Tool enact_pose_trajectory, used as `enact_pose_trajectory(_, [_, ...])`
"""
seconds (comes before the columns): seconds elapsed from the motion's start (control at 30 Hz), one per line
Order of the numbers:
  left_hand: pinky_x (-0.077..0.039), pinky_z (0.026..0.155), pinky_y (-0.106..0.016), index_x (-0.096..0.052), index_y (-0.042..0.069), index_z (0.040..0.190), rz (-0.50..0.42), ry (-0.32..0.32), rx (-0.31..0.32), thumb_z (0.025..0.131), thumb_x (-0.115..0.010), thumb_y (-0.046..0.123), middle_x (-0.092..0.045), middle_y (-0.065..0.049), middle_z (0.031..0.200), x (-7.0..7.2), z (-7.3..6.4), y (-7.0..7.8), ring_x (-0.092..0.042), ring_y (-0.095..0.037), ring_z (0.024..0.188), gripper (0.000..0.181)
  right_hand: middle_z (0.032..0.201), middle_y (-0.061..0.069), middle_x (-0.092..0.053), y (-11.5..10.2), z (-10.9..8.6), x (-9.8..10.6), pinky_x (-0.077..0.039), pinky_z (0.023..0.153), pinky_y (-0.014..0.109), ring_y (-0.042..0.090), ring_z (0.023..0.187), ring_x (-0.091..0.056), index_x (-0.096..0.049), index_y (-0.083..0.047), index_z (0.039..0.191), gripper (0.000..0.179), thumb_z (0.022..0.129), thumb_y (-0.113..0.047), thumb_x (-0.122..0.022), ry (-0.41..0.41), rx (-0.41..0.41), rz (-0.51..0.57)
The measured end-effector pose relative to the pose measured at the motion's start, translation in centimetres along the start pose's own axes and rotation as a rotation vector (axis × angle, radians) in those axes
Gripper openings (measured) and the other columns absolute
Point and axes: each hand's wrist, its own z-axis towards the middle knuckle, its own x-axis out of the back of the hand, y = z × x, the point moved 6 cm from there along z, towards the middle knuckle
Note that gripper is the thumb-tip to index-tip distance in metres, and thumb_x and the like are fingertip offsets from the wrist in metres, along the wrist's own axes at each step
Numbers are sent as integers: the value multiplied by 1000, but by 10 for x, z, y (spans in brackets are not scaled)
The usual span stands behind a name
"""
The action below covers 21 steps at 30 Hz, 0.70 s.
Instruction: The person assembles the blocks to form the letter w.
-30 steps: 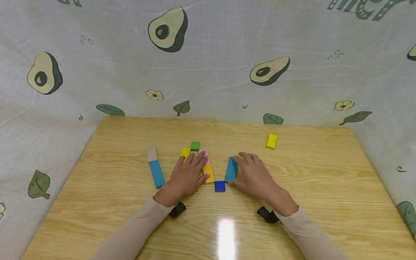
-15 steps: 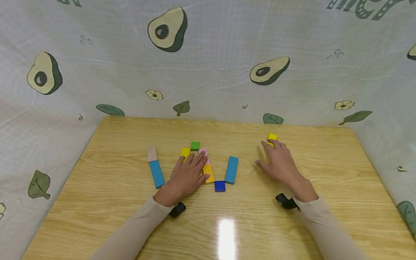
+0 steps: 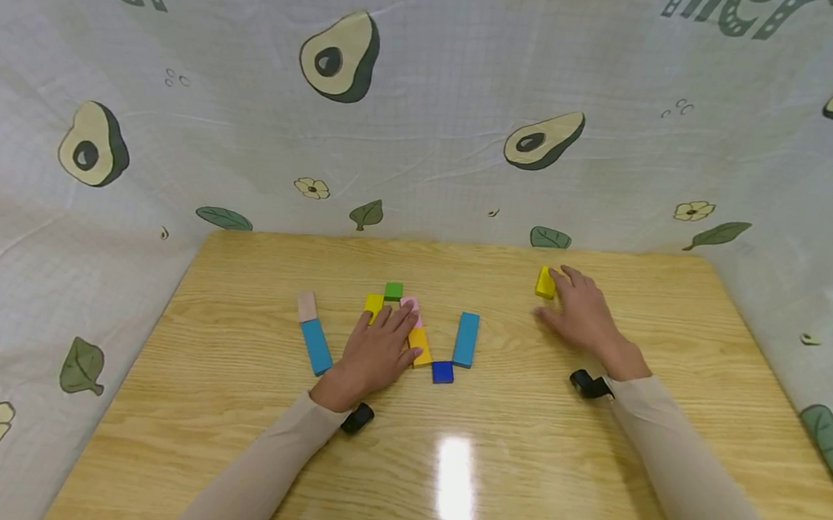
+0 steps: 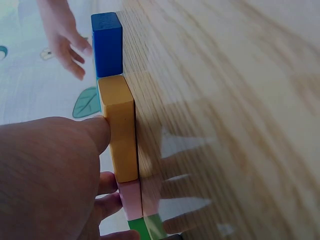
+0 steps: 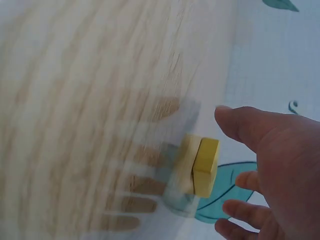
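My left hand (image 3: 375, 355) lies spread over a row of toy blocks. Its thumb touches the orange block (image 4: 124, 142), and its fingertips reach the pink block (image 4: 130, 199) and a yellow block (image 3: 373, 302). A green block (image 3: 394, 291) sits just beyond those fingers. At the orange block's near end is a dark blue block (image 3: 442, 372), with a light blue block (image 3: 466, 340) angling away from it. Farther right, my right hand (image 3: 583, 314) hovers with thumb and fingers apart beside a lone yellow block (image 5: 206, 167), nothing held between them.
A pale pink block (image 3: 307, 306) and a second light blue block (image 3: 316, 347) form a line left of my left hand. The wooden table (image 3: 233, 443) is bounded by a white cloth (image 3: 425, 169) printed with avocados behind and at both sides.
My right hand has left the light blue block on the right and moved right and away to the lone yellow block. The left hand stays on its blocks.
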Motion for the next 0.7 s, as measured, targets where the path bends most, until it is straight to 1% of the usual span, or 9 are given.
enact_pose_trajectory(0.13, [-26, 125, -58, -33, 13, 168, -14, -5, 4, 114, -45, 46, -28, -7, 174, -1, 0, 0, -32, -37, 157, 65, 161, 39, -30, 5, 5, -1, -29, 116, 74, 61, 144, -33, -37, 11, 158, 78, 101, -28, -73, -16, 6, -16])
enact_pose_trajectory(0.3, [-27, 125, -58, -34, 12, 167, -10, -5, 3, 114, -45, 46, -28, -7, 174, 0, 0, 0, -32, -37, 157, 65, 163, 38, -28, 13, 11, -5, -28, 117, 73, 60, 145, -32, -35, 11, 159, 78, 102, -29, -72, -41, 3, -21])
enact_pose_trajectory(0.47, [-27, 125, -57, -33, 12, 168, -4, -10, 5, 113, -44, 47, -27, -6, 175, 0, 0, 0, -32, -36, 157, 65, 161, 38, -32, 16, 15, -6, -30, 116, 73, 61, 144, -34, -37, 11, 158, 74, 104, -28, -70, -41, 21, -32])
enact_pose_trajectory(0.7, [-29, 124, -58, -36, 11, 166, -16, 10, 2, 113, -46, 46, -30, -7, 174, 1, 0, 0, -34, -37, 156, 64, 158, 37, -39, 17, 20, -8, -33, 114, 72, 60, 140, -40, -43, 13, 155, 66, 104, -22, -68, -27, 46, -28])
